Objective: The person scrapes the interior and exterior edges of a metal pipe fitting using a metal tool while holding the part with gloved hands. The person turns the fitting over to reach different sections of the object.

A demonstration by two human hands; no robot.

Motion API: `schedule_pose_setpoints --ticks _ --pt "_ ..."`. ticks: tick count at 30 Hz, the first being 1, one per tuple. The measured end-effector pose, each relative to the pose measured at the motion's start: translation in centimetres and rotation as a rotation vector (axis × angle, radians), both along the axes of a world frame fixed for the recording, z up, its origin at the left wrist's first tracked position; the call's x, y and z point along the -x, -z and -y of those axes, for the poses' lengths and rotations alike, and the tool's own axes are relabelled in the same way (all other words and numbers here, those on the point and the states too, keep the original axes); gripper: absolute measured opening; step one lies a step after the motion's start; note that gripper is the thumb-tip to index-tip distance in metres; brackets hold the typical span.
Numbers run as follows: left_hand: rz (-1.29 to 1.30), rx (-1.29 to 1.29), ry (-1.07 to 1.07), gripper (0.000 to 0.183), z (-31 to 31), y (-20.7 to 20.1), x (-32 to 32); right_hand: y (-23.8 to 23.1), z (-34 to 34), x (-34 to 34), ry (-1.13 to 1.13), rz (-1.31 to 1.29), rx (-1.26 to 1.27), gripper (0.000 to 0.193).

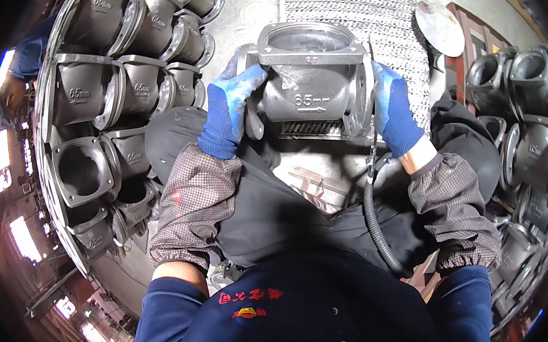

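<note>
A dark grey flanged cast-metal valve body is between my two gloved hands. Its square top flange has a wide round opening, and raised lettering with an arrow shows on the near side. My left hand, in a blue glove, grips the left end flange, its thumb pointing in toward the body. My right hand, also in a blue glove, is closed around the right end flange; most of its fingers are behind it. A ribbed patterned mat lies beneath and beyond the casting. Whether the casting rests on something is hidden.
Similar castings are stacked on the left, and more castings stand on the right. A grey corrugated hose runs beside my right leg. A pale round disc is at the far right. Another person's hand shows at the left edge.
</note>
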State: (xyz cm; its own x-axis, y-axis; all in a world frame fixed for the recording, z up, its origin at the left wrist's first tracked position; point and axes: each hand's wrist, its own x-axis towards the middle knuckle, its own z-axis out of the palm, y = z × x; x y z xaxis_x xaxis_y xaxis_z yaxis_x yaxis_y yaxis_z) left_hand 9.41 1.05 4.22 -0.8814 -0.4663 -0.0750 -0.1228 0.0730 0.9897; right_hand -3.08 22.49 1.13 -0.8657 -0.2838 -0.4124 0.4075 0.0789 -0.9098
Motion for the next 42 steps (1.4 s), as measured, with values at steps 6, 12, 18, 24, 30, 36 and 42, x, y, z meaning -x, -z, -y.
schedule_pose_setpoints --ticks 6,12,18,24,30,36,42 --pt "-0.015 -0.032 0.049 0.039 -1.9 -0.9 2.6 -0.3 -2.0 1.8 0.104 0.316 0.168 0.031" --pt "0.106 -0.755 -0.114 0.039 -2.2 2.9 4.1 -0.9 -3.3 2.1 0.048 0.227 0.021 0.033" --pt "0.052 -0.762 -0.027 0.041 -1.8 3.9 4.8 0.0 -4.6 2.3 -0.154 -0.029 -0.078 0.035" --pt "0.101 -0.769 0.011 0.042 -1.4 2.7 5.3 1.2 -3.9 2.0 0.058 -0.028 -0.019 0.033" --pt "0.079 -0.735 -0.025 0.039 -1.7 2.6 6.0 1.0 -4.5 1.3 0.127 0.023 0.04 0.037" --pt "0.108 -0.752 -0.066 0.039 -2.7 0.5 5.9 1.6 -4.2 0.5 0.137 -0.037 0.043 0.035" --pt "0.062 -0.702 -0.055 0.048 -2.5 1.3 6.4 0.7 -4.2 0.8 0.086 -0.127 0.054 0.036"
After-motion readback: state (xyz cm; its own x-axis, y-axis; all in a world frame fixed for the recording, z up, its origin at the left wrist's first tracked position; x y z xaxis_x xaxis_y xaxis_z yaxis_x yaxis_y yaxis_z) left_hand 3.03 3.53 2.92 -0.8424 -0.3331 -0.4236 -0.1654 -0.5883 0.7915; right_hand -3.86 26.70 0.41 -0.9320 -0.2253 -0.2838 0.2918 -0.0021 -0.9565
